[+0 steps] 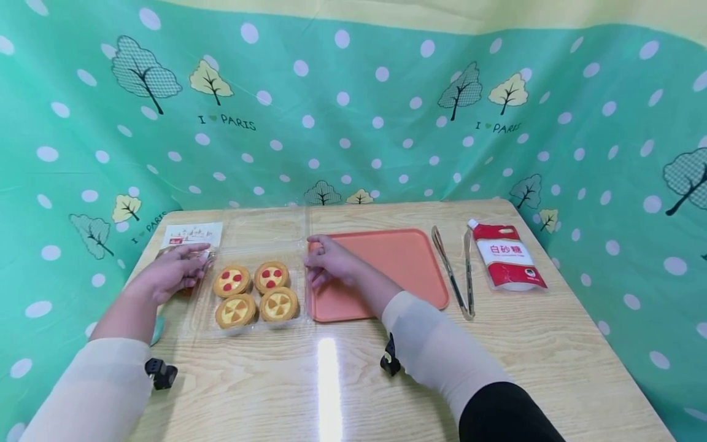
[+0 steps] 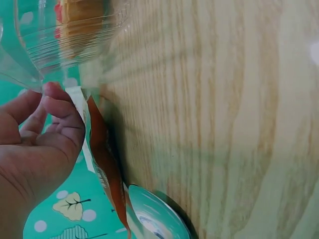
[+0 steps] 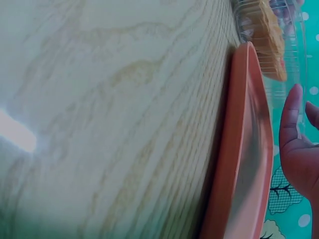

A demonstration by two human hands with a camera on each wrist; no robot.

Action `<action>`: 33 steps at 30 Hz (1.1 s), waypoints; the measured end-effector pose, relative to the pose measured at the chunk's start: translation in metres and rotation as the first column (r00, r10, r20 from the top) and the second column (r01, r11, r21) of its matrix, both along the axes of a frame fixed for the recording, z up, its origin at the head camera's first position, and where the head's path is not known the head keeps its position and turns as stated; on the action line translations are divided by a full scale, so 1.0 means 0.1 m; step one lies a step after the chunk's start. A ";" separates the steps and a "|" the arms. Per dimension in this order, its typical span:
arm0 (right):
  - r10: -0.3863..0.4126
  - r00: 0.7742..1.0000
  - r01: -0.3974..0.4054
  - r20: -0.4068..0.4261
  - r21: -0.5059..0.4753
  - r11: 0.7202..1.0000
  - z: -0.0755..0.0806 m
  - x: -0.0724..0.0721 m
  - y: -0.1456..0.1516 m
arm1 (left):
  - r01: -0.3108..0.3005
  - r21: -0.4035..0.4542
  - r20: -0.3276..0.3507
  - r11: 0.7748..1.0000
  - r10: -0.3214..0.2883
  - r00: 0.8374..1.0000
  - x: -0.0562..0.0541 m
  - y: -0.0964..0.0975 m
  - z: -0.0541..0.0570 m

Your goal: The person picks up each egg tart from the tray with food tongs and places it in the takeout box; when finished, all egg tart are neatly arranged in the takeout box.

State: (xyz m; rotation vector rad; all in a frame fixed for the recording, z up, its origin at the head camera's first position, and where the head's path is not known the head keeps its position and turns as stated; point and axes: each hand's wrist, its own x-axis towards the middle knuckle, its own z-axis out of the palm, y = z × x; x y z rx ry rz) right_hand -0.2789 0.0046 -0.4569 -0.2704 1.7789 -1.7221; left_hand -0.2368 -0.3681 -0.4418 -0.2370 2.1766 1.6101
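Observation:
A clear plastic clamshell box [image 1: 302,313] with its lid [image 1: 265,227] folded back holds several tarts [image 1: 278,304]. Two tarts carry red pieces on top; the others show a pale wedge pattern. At the box's left edge, my left hand [image 1: 175,270] pinches the rim between thumb and fingertips, as the left wrist view shows. My right hand [image 1: 334,261] grips the opposite edge, reaching over a coral tray [image 1: 392,264]. In the right wrist view the clear rim passes between thumb and finger, though contact there is hard to make out.
Right of the tray lie metal tongs [image 1: 454,276] and a red-and-white sugar bag [image 1: 507,256]. A printed packet [image 1: 193,234] sits at the back left. A teal rounded object [image 2: 154,214] is below the left hand. Patterned green cloth [image 1: 342,110] hangs behind the table.

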 end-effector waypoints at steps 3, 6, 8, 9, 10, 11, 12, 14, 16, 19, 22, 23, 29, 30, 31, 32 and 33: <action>-0.027 1.000 0.027 -0.008 -0.025 0.999 -0.01 0.02 -0.01 | -0.042 0.065 -0.030 0.997 0.044 0.999 0.01 0.00 -0.01; -0.042 0.999 0.042 -0.004 -0.059 0.997 -0.02 0.03 -0.02 | -0.070 0.137 -0.055 0.988 0.078 0.995 0.02 0.00 -0.02; -0.046 0.999 0.046 0.003 -0.076 0.996 -0.03 0.04 -0.03 | -0.077 0.166 -0.064 0.983 0.089 0.994 0.03 -0.01 -0.02; -0.050 0.999 0.050 0.008 -0.080 0.995 -0.03 0.04 -0.03 | -0.079 0.181 -0.066 0.980 0.092 0.994 0.03 -0.01 -0.02; -0.053 0.999 0.054 0.011 -0.082 0.995 -0.03 0.04 -0.03 | -0.079 0.191 -0.071 0.978 0.094 0.993 0.04 -0.01 -0.02; -0.056 0.998 0.057 0.016 -0.080 0.995 -0.03 0.04 -0.03 | -0.070 0.192 -0.079 0.979 0.086 0.993 0.05 -0.01 -0.02; -0.061 0.998 0.062 0.021 -0.079 0.995 -0.03 0.04 -0.04 | -0.058 0.203 -0.086 0.977 0.077 0.993 0.06 -0.02 -0.02; -0.068 0.997 0.070 0.021 -0.075 0.995 -0.03 0.05 -0.04 | -0.028 0.239 -0.102 0.971 0.054 0.993 0.08 -0.04 -0.02; -0.077 0.997 0.078 0.020 -0.076 0.994 -0.03 0.05 -0.04 | 0.006 0.287 -0.122 0.958 0.031 0.992 0.10 -0.07 -0.02; -0.092 0.996 0.093 0.018 -0.082 0.992 -0.03 0.04 -0.04 | 0.046 0.362 -0.132 0.931 0.002 0.991 0.13 -0.11 0.00; -0.103 0.995 0.104 0.015 -0.083 0.991 -0.03 0.04 -0.04 | 0.072 0.374 -0.140 0.925 -0.020 0.990 0.15 -0.13 0.02; -0.105 0.994 0.106 0.016 -0.081 0.991 -0.03 0.03 -0.04 | 0.077 0.368 -0.138 0.927 -0.028 0.990 0.16 -0.13 0.03; -0.102 0.994 0.104 0.030 -0.061 0.993 -0.01 0.05 0.02 | 0.084 0.277 -0.119 0.957 -0.052 0.991 0.23 -0.12 0.10; -0.096 0.995 0.097 0.031 -0.055 0.994 0.00 0.06 0.03 | 0.087 0.266 -0.116 0.960 -0.057 0.992 0.25 -0.12 0.11; -0.090 0.995 0.092 0.036 -0.050 0.995 0.02 0.07 0.05 | 0.092 0.258 -0.113 0.962 -0.065 0.991 0.26 -0.12 0.11; -0.080 0.996 0.082 0.038 -0.043 0.996 0.04 0.09 0.06 | 0.102 0.251 -0.114 0.963 -0.075 0.991 0.28 -0.13 0.12; -0.063 0.997 0.064 0.039 -0.037 0.997 0.06 0.11 0.08 | 0.113 0.246 -0.117 0.963 -0.086 0.989 0.30 -0.13 0.11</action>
